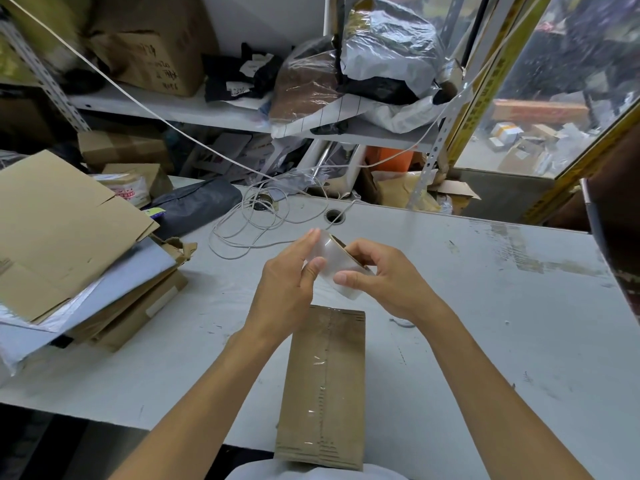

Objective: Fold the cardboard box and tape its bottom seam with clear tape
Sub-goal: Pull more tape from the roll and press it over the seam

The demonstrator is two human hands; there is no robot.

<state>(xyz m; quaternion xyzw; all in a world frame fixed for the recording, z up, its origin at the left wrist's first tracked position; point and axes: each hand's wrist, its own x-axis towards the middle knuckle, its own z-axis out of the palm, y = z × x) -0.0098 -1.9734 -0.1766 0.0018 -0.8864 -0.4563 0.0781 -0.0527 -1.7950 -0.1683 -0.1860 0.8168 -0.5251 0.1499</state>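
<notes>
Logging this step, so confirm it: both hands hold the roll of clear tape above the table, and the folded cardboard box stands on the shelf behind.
Wrong on the box. The head view shows the cardboard box lying on the table, below the hands, not on the shelf. The rest holds: the left hand and right hand hold the roll of clear tape above the table.

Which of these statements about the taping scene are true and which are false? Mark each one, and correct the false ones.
1. Both hands hold the roll of clear tape. True.
2. The cardboard box lies under the stack of flat cardboard. False: it lies on the table near the person, apart from the stack.
3. Shiny tape already runs along the box's seam. True.
4. The right hand presses on the box. False: it grips the roll above it.
</notes>
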